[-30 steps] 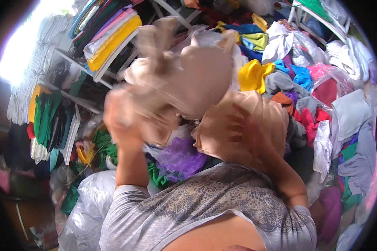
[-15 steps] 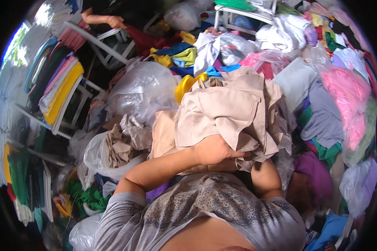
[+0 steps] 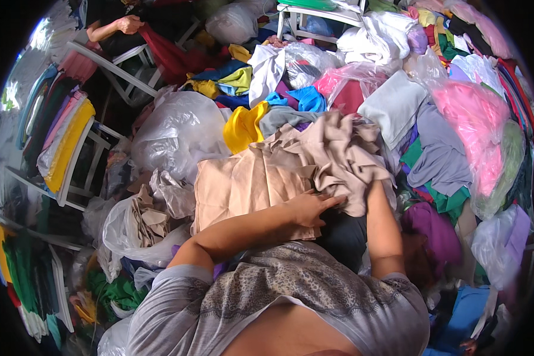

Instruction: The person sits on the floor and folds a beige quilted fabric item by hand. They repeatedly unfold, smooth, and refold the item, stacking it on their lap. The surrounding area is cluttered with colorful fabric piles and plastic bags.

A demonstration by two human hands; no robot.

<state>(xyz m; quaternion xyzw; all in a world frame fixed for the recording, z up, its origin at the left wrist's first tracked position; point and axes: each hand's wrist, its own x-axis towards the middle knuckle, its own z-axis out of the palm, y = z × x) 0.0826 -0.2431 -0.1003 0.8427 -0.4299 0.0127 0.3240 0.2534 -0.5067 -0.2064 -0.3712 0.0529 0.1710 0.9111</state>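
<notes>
A crumpled beige cloth (image 3: 332, 157) lies on a heap of clothes in front of me. Beside it on the left is a flatter peach-beige folded piece (image 3: 243, 187). My left hand (image 3: 310, 207) rests flat at the lower edge of the beige cloth, fingers spread and touching it. My right forearm reaches up under the beige cloth on the right; that hand is hidden beneath the fabric, so its grip cannot be seen.
Piles of coloured garments surround me: yellow cloth (image 3: 243, 126), pink bagged fabric (image 3: 474, 127), purple cloth (image 3: 430, 228). Clear plastic bags (image 3: 178, 133) lie left. White racks (image 3: 110, 65) hold folded fabric. Another person's hand (image 3: 127, 25) shows at top left.
The beige cloth has come down from in front of my face onto the heap. My left hand has shifted right onto its lower edge, and the view has swung right.
</notes>
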